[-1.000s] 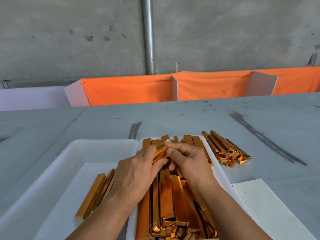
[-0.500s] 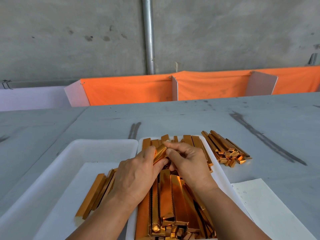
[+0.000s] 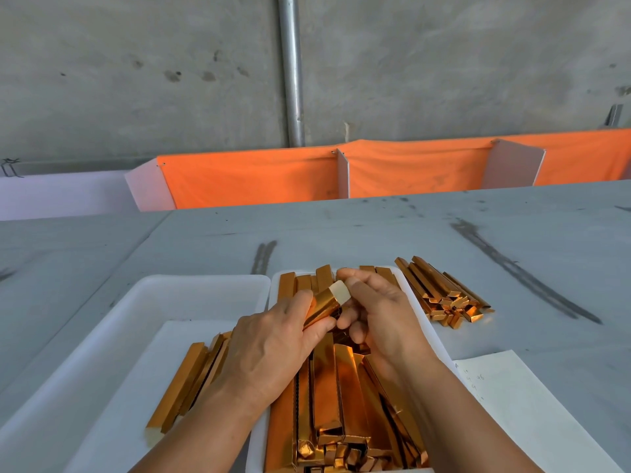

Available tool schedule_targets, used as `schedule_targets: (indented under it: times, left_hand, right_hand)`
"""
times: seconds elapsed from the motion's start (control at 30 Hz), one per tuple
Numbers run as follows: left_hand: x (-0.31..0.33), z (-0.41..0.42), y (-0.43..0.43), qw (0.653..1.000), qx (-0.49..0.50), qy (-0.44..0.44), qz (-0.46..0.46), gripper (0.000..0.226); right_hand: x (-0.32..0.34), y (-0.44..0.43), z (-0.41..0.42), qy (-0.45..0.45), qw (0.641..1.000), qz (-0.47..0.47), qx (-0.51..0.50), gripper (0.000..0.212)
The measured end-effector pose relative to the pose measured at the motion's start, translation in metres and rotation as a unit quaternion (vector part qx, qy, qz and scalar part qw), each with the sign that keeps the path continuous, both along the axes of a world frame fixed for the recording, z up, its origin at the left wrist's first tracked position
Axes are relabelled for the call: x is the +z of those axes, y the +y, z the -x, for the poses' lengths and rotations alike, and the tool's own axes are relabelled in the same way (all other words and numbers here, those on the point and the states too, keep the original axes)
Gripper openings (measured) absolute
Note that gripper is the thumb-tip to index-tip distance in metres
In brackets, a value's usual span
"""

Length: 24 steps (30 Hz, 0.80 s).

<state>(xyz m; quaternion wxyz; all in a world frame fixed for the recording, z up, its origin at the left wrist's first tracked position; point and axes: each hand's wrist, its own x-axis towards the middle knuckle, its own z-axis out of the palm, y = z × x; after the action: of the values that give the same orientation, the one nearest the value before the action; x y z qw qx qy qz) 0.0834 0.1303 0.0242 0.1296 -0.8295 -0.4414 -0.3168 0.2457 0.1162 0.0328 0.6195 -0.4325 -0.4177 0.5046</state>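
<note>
Holding gold box (image 3: 322, 307) between left hand (image 3: 273, 346), right hand (image 3: 384, 319).

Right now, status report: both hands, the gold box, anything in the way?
Left hand grips gold box, right hand pinches its white end flap. Box held over full tray. Nothing between the hands.

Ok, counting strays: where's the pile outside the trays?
Head view, right side: the loose gold pile lies on the table beside the full tray, near its far corner.
</note>
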Motion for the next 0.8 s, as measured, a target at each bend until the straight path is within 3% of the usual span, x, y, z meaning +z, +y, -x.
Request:
schedule_targets:
  times: [0.2,0.53,0.8]
  left_hand:
    - [-0.0013,0.0013,0.0012,1.0,-0.003,-0.002,-0.006,0.042]
    - [-0.0016,0.0001,0.0005,1.0,0.003,0.002,-0.012,0.045]
    - [-0.0024,0.0007,0.002,1.0,0.013,-0.005,-0.012,0.042]
  right_hand:
    - [-0.0011,0.0007,0.0003,0.008,0.999,-0.001,0.049,0.017]
    - [-0.0033,0.002,0.0034,-0.038,0.999,-0.037,0.009,0.011]
    - [-0.0038,0.0033,0.0026,-0.024,0.999,-0.026,0.019,0.007]
